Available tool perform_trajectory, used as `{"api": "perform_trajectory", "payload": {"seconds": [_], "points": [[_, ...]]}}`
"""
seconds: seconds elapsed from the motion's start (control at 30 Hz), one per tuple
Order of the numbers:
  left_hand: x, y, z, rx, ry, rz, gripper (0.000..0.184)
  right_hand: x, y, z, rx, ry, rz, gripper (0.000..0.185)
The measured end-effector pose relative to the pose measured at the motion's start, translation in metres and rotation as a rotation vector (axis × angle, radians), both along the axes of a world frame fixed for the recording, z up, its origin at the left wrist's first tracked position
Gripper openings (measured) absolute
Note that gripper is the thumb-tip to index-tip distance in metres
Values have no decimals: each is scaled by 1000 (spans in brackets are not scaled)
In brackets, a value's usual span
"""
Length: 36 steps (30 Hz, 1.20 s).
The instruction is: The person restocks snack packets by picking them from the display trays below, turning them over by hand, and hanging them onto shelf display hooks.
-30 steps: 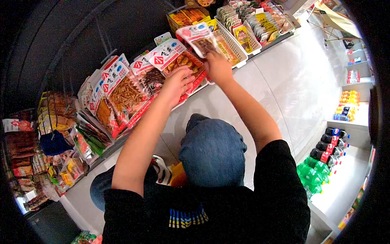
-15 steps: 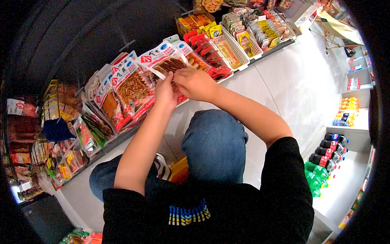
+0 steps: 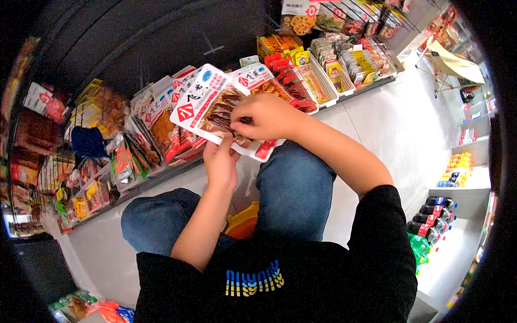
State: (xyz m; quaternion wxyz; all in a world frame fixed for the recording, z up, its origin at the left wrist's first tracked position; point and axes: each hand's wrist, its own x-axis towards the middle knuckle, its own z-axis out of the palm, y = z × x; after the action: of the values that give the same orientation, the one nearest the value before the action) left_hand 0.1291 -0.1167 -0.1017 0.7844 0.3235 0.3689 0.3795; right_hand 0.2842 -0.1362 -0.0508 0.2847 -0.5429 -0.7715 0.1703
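A white-topped snack packet [image 3: 219,109] with a clear window showing dark brown strips is held tilted above my knee. My left hand [image 3: 222,160] grips its lower edge, the thumb on the front and the fingers partly hidden behind it. My right hand [image 3: 265,116] is closed with curled fingers against the packet's front, over the window; its fingertips are partly hidden. Behind the packet stand similar snack packets [image 3: 161,126] in a row on the low shelf. Another such packet [image 3: 257,78] with a white top lies just beyond my right hand.
White baskets [image 3: 318,81] of small snack packs line the shelf at the right. Hanging packets [image 3: 46,102] fill a rack on the left. Bottles [image 3: 431,215] stand in a lit shelf at far right, near a folding chair [image 3: 455,62]. An orange-yellow object [image 3: 242,220] sits between my legs.
The snack packet has come up and toward me, off the row, and its front now faces me more. My left hand moved down along with its lower edge; the view has shifted slightly.
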Motion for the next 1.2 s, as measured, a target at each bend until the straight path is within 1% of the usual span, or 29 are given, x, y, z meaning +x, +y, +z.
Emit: {"api": "perform_trajectory", "payload": {"seconds": [0.07, 0.1, 0.13, 0.17, 0.2, 0.27, 0.3, 0.33, 0.37, 0.4, 0.47, 0.5, 0.57, 0.6, 0.67, 0.73, 0.77, 0.8, 0.83, 0.87, 0.9, 0.93, 0.97, 1.0, 1.03, 1.07, 1.13, 1.17, 1.2], "points": [[-15, -6, 11, 25, 5, 29, 22, -3, 2, 2, 242, -27, -64, 16], [-23, -8, 14, 69, 46, 20, 24, -7, 0, 11, 258, -3, -62, 10], [-31, -8, 16, 112, 87, 13, 25, -10, 1, 17, 263, -10, -45, 10], [-41, -6, 16, 201, 92, 30, 27, -14, 2, 23, 389, -23, -61, 12], [-51, -6, 23, 199, 79, 42, 22, -18, 3, 28, 515, -33, -75, 14], [-72, -3, 31, 274, 98, 64, 18, -26, 2, 40, 493, -62, -61, 15], [-80, 3, 36, 315, 176, 76, 14, -30, 4, 43, 505, -40, -80, 16], [-88, 5, 43, 317, 143, 77, 16, -34, 8, 46, 516, -17, -95, 17], [-94, 10, 54, 337, 147, 77, 16, -37, 11, 50, 482, -61, -100, 26], [-99, 16, 64, 359, 153, 82, 17, -41, 15, 52, 492, -56, -70, 26], [-110, 30, 74, 454, 184, 83, 18, -52, 22, 56, 491, 121, -156, 34], [-115, 38, 82, 464, 171, 62, 18, -56, 26, 61, 451, 168, -136, 39], [-119, 55, 93, 517, 169, 45, 21, -62, 37, 66, 433, 271, -135, 40], [-126, 63, 99, 487, 222, -13, 27, -65, 41, 68, 416, 297, -150, 40], [-131, 75, 112, 455, 212, -39, 28, -74, 51, 72, 422, 337, -154, 43], [-131, 87, 115, 505, 178, -14, 28, -81, 59, 73, 354, 578, -196, 47], [-131, 94, 114, 529, 188, -4, 28, -81, 65, 68, 311, 632, -195, 51], [-130, 100, 112, 551, 196, 3, 28, -83, 70, 65, 309, 630, -196, 51], [-130, 105, 110, 548, 205, 7, 28, -86, 76, 63, 329, 688, -184, 53], [-130, 109, 109, 522, 156, -7, 27, -88, 81, 60, 347, 744, -179, 55], [-129, 112, 111, 491, 140, -12, 27, -88, 85, 58, 335, 736, -196, 58], [-129, 116, 112, 459, 122, -16, 27, -91, 87, 58, 301, 839, -186, 60], [-129, 123, 108, 506, 193, 1, 27, -92, 90, 56, 263, 886, -195, 61], [-128, 126, 110, 478, 185, 16, 27, -91, 94, 53, 227, 934, -202, 62], [-128, 131, 107, 490, 170, 3, 28, -89, 98, 50, 169, 949, -197, 62], [-128, 136, 105, 502, 155, -8, 28, -90, 98, 49, 59, 1074, -216, 53], [-127, 143, 101, 507, 162, -19, 28, -87, 105, 41, -80, 1094, -269, 36], [-125, 145, 99, 502, 161, -18, 28, -86, 108, 35, -82, 1090, -276, 36], [-124, 147, 96, 496, 162, -16, 28, -86, 111, 30, -140, 1136, -314, 31]]}}
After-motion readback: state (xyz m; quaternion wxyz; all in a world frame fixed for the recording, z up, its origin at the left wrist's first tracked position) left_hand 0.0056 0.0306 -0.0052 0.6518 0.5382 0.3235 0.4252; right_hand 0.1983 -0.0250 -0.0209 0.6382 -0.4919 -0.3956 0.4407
